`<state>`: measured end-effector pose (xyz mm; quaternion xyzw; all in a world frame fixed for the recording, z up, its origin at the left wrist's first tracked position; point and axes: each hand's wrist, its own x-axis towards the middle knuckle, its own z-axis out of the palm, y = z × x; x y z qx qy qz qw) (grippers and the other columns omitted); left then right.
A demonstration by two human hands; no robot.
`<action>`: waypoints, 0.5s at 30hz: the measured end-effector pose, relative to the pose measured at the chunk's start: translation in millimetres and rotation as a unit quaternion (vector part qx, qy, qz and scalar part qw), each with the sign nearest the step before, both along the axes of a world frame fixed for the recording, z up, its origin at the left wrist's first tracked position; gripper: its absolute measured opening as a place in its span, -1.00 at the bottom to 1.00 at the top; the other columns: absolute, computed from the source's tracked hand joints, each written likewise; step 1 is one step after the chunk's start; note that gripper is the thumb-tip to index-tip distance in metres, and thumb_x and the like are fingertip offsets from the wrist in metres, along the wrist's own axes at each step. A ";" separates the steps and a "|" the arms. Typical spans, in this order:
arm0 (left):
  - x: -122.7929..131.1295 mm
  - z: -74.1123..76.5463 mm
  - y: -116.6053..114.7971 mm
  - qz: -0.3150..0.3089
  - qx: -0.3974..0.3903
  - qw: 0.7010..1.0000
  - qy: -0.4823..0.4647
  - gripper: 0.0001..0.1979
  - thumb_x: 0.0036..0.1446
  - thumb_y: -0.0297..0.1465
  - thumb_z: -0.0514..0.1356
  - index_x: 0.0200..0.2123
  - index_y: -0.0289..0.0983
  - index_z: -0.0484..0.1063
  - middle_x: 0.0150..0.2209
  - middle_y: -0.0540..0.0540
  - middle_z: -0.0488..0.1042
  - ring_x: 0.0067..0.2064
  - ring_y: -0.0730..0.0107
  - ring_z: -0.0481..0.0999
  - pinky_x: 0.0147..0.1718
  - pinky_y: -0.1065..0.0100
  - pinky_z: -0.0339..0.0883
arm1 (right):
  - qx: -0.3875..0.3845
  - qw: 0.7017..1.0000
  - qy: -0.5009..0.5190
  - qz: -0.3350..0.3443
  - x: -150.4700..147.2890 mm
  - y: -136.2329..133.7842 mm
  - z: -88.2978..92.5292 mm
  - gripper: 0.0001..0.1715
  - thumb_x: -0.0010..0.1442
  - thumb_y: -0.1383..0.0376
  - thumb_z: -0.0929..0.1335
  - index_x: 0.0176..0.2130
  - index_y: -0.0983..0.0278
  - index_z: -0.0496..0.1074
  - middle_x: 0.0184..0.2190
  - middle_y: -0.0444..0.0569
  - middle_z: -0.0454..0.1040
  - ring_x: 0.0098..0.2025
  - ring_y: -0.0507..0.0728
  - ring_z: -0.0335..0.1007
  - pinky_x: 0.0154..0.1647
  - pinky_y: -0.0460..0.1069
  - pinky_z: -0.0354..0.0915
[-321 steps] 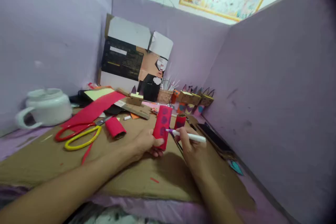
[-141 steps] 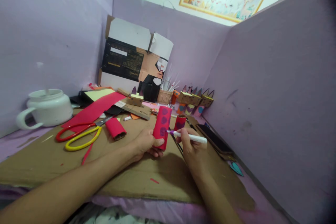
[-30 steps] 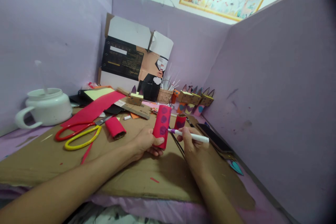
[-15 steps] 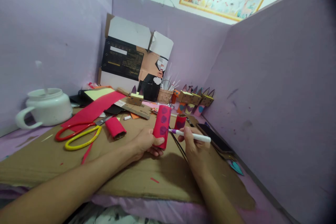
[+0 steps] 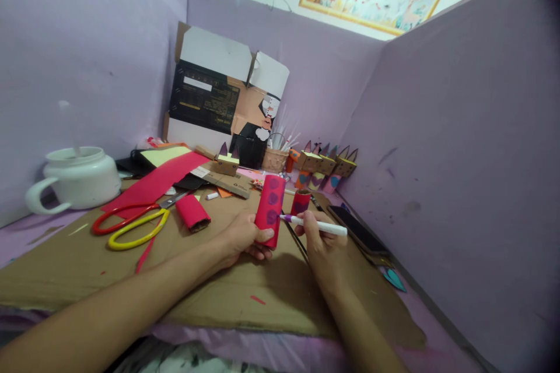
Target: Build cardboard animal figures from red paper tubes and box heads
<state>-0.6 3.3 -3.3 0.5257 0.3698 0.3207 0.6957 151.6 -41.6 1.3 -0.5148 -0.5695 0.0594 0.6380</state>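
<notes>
My left hand [image 5: 245, 239] grips the lower end of a red paper-covered tube [image 5: 270, 207] that stands tilted on the brown cardboard sheet [image 5: 87, 268]. Purple heart shapes run up the tube's side. My right hand [image 5: 319, 242] pinches a white marker [image 5: 317, 225] with a purple tip, and the tip touches the lowest purple shape on the tube. A second, shorter red tube [image 5: 300, 202] stands just behind the marker. Another red tube [image 5: 192, 211] lies on its side to the left.
Red and yellow scissors [image 5: 131, 224] lie left, near a red paper strip [image 5: 157, 180] and a white pot [image 5: 74, 178]. A folded box [image 5: 223, 96], a small basket [image 5: 275, 158] and several cardboard figures [image 5: 326, 164] stand at the back. A phone [image 5: 356, 227] lies right. Purple walls enclose the desk.
Almost nothing has changed. The marker tip has stayed at the lower purple shape, with the pen shifting slightly in my right hand. My left hand and the tube have kept still.
</notes>
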 end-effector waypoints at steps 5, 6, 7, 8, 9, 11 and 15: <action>0.3 0.8 0.4 0.000 -0.002 1.000 0.002 -0.67 -0.22 -0.30 0.34 -0.42 -0.35 0.31 -0.59 -0.05 0.46 -0.63 0.47 0.44 -0.66 0.51 0.25 | 0.010 1.000 0.003 0.007 1.7 2.0 -2.3 -0.66 0.17 0.15 0.28 -0.48 0.31 0.45 -0.70 -0.14 0.41 -0.65 0.03 0.33 -0.62 -0.11 0.23; 0.4 0.9 0.5 -0.001 -0.003 1.000 0.004 -0.67 -0.22 -0.31 0.34 -0.43 -0.35 0.31 -0.59 -0.05 0.46 -0.63 0.48 0.44 -0.66 0.51 0.25 | 0.016 1.000 0.005 0.006 1.5 1.9 -2.0 -0.66 0.17 0.15 0.28 -0.49 0.31 0.45 -0.71 -0.14 0.41 -0.65 0.02 0.33 -0.63 -0.11 0.23; 0.4 1.0 0.5 -0.001 -0.004 1.000 0.004 -0.68 -0.21 -0.31 0.34 -0.43 -0.35 0.31 -0.60 -0.05 0.46 -0.63 0.48 0.44 -0.67 0.51 0.24 | 0.020 1.000 0.005 0.005 1.2 1.7 -1.6 -0.65 0.17 0.15 0.28 -0.49 0.31 0.45 -0.71 -0.14 0.42 -0.66 0.02 0.33 -0.63 -0.11 0.23; 0.5 1.1 0.5 -0.001 -0.004 1.000 0.005 -0.68 -0.21 -0.31 0.33 -0.44 -0.35 0.31 -0.60 -0.05 0.46 -0.63 0.48 0.44 -0.67 0.51 0.24 | 0.022 1.000 0.004 0.004 0.8 1.6 -1.2 -0.65 0.17 0.15 0.28 -0.50 0.31 0.45 -0.71 -0.14 0.42 -0.65 0.03 0.33 -0.63 -0.11 0.23; 0.6 1.1 0.5 -0.001 -0.004 1.000 0.006 -0.68 -0.21 -0.31 0.34 -0.44 -0.35 0.31 -0.60 -0.05 0.46 -0.63 0.48 0.44 -0.66 0.51 0.24 | 0.020 1.000 0.003 0.004 0.5 1.5 -1.0 -0.65 0.17 0.15 0.28 -0.50 0.31 0.45 -0.70 -0.13 0.42 -0.65 0.03 0.34 -0.63 -0.11 0.23; 0.8 1.2 0.5 0.000 -0.004 1.000 0.005 -0.67 -0.22 -0.31 0.34 -0.44 -0.35 0.31 -0.60 -0.04 0.46 -0.63 0.47 0.44 -0.66 0.51 0.24 | 0.009 1.000 0.004 0.008 0.2 1.6 -1.5 -0.65 0.16 0.15 0.28 -0.50 0.31 0.45 -0.70 -0.13 0.41 -0.64 0.03 0.35 -0.62 -0.10 0.23; 0.8 1.0 0.5 0.000 0.000 1.000 0.001 -0.67 -0.24 -0.31 0.33 -0.43 -0.34 0.32 -0.60 -0.04 0.46 -0.63 0.47 0.44 -0.66 0.51 0.24 | 0.009 1.000 0.019 0.021 1.4 3.3 -4.7 -0.65 0.16 0.13 0.28 -0.47 0.31 0.46 -0.69 -0.14 0.40 -0.64 0.03 0.33 -0.61 -0.10 0.23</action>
